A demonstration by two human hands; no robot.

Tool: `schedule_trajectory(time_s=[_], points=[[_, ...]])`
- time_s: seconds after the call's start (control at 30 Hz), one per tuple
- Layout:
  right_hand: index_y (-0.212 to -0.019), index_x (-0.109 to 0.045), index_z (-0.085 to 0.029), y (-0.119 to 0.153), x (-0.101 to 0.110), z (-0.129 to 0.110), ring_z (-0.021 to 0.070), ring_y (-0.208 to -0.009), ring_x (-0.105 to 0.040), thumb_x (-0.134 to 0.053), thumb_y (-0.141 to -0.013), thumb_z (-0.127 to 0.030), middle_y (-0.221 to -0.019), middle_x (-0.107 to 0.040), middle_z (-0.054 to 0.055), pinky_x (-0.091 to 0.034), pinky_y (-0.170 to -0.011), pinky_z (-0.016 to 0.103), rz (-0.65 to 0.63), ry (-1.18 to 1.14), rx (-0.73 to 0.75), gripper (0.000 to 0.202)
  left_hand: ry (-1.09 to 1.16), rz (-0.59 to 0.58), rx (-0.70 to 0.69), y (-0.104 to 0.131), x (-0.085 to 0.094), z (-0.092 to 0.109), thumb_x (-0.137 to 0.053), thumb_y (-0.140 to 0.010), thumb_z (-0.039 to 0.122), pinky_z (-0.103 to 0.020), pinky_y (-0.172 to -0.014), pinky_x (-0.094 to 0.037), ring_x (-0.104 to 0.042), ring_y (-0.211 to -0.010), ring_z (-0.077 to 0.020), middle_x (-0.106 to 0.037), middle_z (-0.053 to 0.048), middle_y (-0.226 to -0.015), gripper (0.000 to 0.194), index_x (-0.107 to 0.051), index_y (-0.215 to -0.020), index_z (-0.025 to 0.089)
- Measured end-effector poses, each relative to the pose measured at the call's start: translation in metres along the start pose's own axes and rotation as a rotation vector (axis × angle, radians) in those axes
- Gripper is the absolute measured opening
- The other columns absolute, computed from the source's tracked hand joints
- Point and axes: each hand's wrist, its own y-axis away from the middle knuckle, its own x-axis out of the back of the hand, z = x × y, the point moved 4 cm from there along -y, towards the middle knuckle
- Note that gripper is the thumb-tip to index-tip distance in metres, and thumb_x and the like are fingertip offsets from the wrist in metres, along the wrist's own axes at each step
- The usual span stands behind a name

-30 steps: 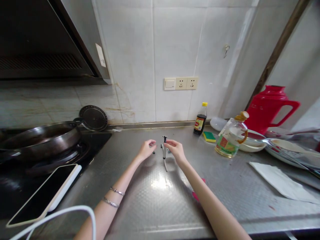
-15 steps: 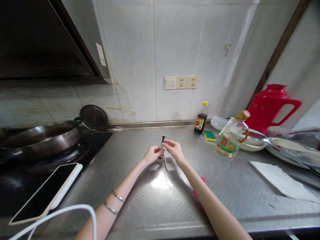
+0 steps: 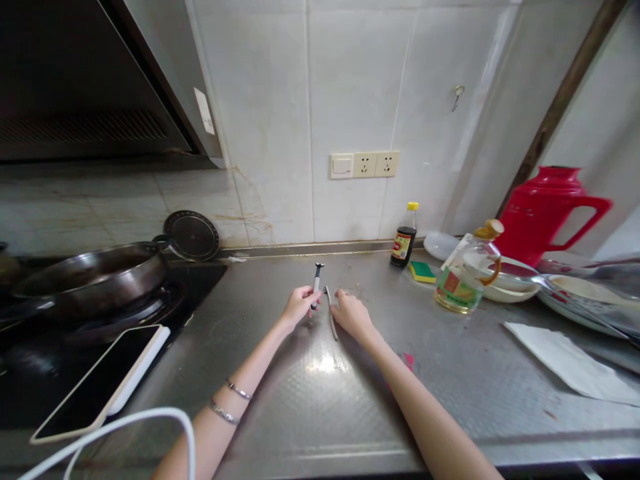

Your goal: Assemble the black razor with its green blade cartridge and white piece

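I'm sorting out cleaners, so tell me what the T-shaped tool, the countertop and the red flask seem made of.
T-shaped tool: plastic or metal; grey, but too small to settle, finish unclear.
Countertop: probably stainless steel, finely textured; grey with bright glare.
Red flask: likely plastic, fairly glossy; even colour, smooth curves.

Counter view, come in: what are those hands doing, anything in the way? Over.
Left hand holding tool, head up. Right hand beside rod, touch unclear. Sponge off right, out of the way.

Slim grey tool [image 3: 317, 283] in left hand [image 3: 299, 305], right hand [image 3: 352, 312] beside thin rod [image 3: 333, 326].
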Motion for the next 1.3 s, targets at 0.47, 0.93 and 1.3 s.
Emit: schedule_trajectory(time_s=[0.47, 0.93, 1.3], points=[[-0.101, -0.055, -0.01, -0.012, -0.015, -0.01, 0.0243, -0.09, -0.062, -0.043, -0.079, -0.014, -0.096, -0.064, 0.019, -0.041, -0.072, 0.029, -0.146, 0.087, 0.046, 0.025, -0.034, 0.025, 0.091, 0.006, 0.007, -0.003, -0.053, -0.074, 0.019, -0.015, -0.034, -0.036, -0.054, -0.048, -0.0087, -0.057, 0.0, -0.065, 0.021, -0.054, -0.095, 0.012], [-0.109, -0.054, -0.014, -0.037, 0.02, 0.035, 0.0165, -0.079, -0.056, -0.036, -0.085, -0.014, -0.092, -0.057, 0.011, -0.042, -0.071, 0.026, 0.31, -0.208, 0.381, 0.03, 0.037, -0.035, 0.155, 0.012, -0.001, -0.015, -0.055, -0.075, 0.017, -0.02, -0.044, -0.046, -0.06, -0.049, -0.0112, -0.056, 0.001, -0.063, 0.014, -0.045, -0.083, 0.015], [-0.112, -0.054, -0.02, -0.015, 0.045, 0.02, 0.0194, -0.09, -0.051, -0.038, -0.082, -0.006, -0.099, -0.056, 0.009, -0.037, -0.073, 0.029, 0.5, 0.008, 0.448, 0.037, -0.037, -0.074, 0.036, 0.012, -0.008, -0.021, -0.05, -0.074, 0.014, -0.018, -0.042, -0.045, -0.055, -0.047, -0.008, -0.053, 0.003, -0.065, 0.013, -0.043, -0.084, 0.017]])
